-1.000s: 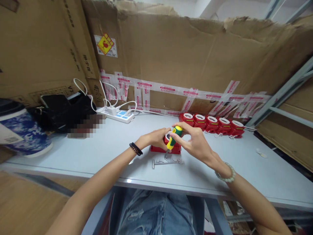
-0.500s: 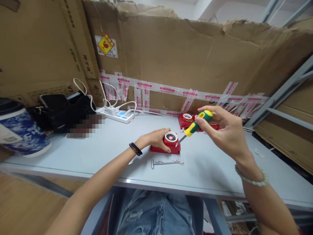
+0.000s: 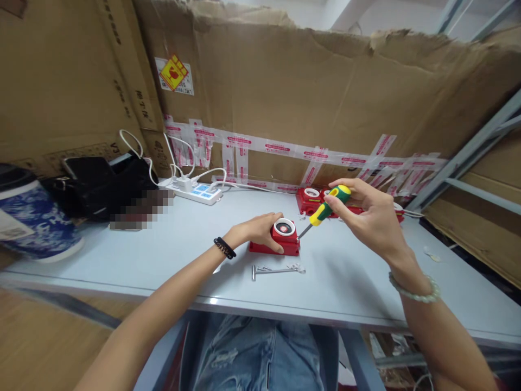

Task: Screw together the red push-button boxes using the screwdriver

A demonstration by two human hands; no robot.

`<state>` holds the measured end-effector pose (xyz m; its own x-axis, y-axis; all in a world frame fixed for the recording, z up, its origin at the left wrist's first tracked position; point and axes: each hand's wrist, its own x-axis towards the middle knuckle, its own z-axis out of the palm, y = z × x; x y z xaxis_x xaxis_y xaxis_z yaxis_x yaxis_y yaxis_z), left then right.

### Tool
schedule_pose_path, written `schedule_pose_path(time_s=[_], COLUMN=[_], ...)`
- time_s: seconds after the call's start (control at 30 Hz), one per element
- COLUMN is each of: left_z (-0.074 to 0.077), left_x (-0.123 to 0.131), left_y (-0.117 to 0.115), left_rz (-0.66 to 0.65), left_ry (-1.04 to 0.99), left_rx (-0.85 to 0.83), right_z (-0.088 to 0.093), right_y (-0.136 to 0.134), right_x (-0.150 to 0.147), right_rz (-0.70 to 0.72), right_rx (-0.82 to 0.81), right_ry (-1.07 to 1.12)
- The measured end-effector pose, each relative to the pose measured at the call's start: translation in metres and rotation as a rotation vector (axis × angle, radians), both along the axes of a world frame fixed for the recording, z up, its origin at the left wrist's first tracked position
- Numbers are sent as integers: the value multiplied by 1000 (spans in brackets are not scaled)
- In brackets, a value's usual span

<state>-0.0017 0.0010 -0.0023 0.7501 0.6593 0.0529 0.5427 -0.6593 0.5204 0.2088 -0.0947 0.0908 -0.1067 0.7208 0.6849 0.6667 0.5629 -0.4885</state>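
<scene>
Brown cardboard sheets (image 3: 264,81) rise behind a pale grey-white tabletop (image 3: 175,255) that spans the middle of the frame. At the far left stands a blue-and-white patterned container with a black lid (image 3: 36,217); next to it, a black, flat, phone-like slab (image 3: 85,176) leans against a dark heap, its outlines hard to make out. Left of centre, near the cardboard, lies a white power strip with blue markings (image 3: 199,191), white cables plugged into it.

From the lower left comes a forearm with a black beaded bracelet (image 3: 224,247). Its left hand (image 3: 262,231) is clamped on the left side of a red box-shaped housing with a white ring on top (image 3: 285,247), which sits on the tabletop at the centre of the frame. Just below lie a silver T-shaped metal tool (image 3: 277,271) and, beside it, small silver screws.

Right of centre, fingers and thumb of the right hand (image 3: 366,212) are closed around a green-and-yellow-handled screwdriver (image 3: 324,210). Its metal shaft slants down-left, the tip at the housing's right edge; exact contact is too small to tell. Behind, similar red housings (image 3: 307,202) stand in a row, partly hidden. Grey metal shelving (image 3: 480,190) crosses the right edge.
</scene>
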Motion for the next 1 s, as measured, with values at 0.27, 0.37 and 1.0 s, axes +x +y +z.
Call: schedule_pose_path(time_s=[0.27,0.37,1.0], left_z=[-3,-3,0], left_x=[-1,-2,-1], left_y=[2,2,0], left_rz=[11,-1,-6], left_ry=[9,0,-22], left_rx=[9,11,-10], right_z=[-2,-4,-4], right_y=[-1,0,4], right_x=[1,1,-18], right_rz=[-1,7,-208], right_rx=[-5,-14,100], right_ry=[22,20,-329])
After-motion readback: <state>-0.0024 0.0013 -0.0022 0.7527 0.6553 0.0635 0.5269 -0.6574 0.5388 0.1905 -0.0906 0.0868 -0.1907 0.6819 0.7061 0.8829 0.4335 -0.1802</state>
